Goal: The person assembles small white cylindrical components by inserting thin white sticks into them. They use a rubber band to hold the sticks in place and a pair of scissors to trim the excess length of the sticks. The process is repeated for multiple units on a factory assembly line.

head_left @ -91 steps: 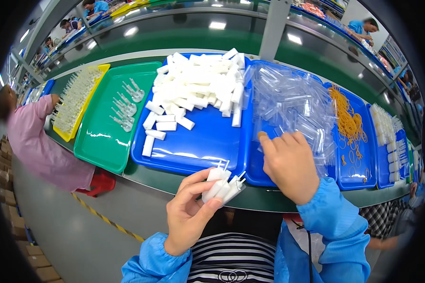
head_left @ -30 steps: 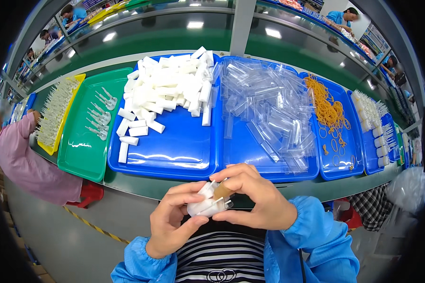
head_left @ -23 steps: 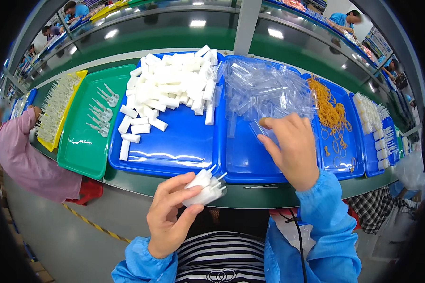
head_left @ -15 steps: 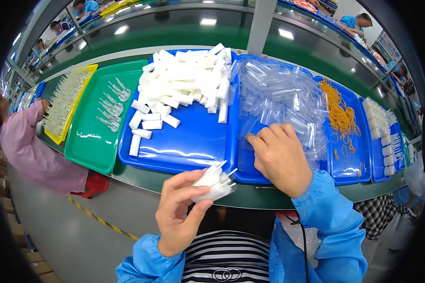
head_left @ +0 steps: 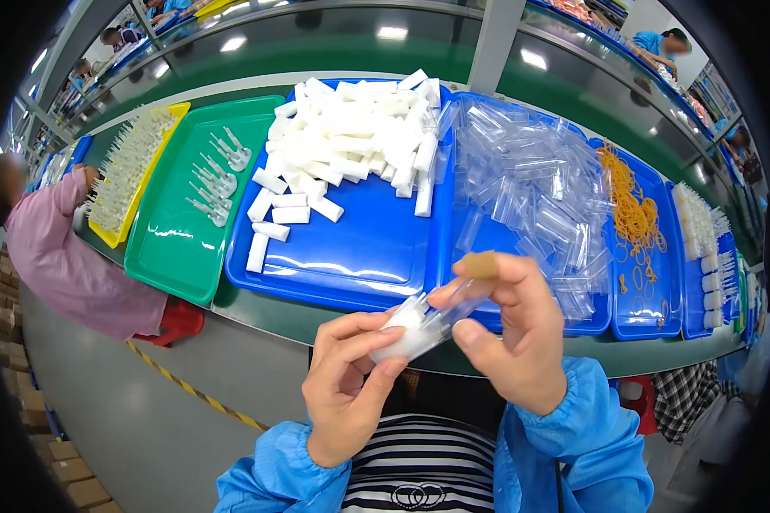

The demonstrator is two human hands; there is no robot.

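My right hand (head_left: 522,342) is back from the blue tray (head_left: 359,256), pinching a clear plastic tube (head_left: 462,301) onto the white stick bundle (head_left: 406,333) clasped in my left hand (head_left: 346,385).

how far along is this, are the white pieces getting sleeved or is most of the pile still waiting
Done: the left hand already grips a small bundle of white pieces. In hand: the right hand holds a clear sleeve against that bundle. Left: a big heap of white sticks and a pile of clear sleeves still fill the blue trays.
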